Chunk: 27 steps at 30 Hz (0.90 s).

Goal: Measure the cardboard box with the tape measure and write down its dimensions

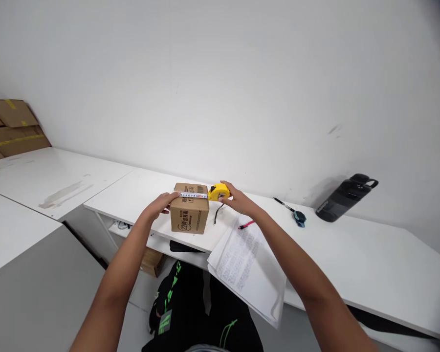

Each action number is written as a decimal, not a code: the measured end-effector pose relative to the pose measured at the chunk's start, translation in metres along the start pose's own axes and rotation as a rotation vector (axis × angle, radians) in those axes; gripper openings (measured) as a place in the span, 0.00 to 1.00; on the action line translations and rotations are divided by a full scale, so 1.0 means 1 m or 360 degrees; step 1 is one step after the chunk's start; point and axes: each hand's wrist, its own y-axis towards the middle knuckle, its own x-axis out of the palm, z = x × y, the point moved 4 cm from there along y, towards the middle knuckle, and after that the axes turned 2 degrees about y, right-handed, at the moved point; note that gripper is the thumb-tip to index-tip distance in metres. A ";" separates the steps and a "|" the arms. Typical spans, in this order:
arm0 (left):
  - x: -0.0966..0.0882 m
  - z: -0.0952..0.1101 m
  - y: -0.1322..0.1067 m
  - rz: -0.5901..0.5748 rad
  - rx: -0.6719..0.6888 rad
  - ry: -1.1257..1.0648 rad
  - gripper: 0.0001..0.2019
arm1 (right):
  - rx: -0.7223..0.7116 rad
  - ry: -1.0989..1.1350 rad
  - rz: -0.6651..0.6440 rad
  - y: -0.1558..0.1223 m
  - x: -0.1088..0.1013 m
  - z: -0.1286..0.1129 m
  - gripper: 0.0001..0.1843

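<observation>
Cardboard box (189, 217) stands between the hands (160, 205); right (239, 200) holds tape measure (218, 191).

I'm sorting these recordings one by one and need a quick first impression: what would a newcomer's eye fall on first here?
First, the bright yellow tape measure in the right grip, its blade lying across the top of a cardboard box, with the left grip at the box's left edge. Next, the dark bottle near the wall at the right, and the printed papers jutting over the white table's near edge.
</observation>
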 end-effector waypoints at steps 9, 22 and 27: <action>-0.016 0.013 -0.006 0.0005 0.0154 0.0021 0.24 | -0.0082 -0.0391 0.0287 -0.016 -0.006 -0.008 0.32; 0.007 0.117 0.051 0.0166 0.0367 0.0423 0.18 | -0.0371 -0.0807 0.0329 -0.066 0.101 -0.150 0.29; 0.020 0.094 0.059 0.0244 0.0358 0.0480 0.15 | -0.0115 -0.0678 0.0396 -0.034 0.104 -0.135 0.31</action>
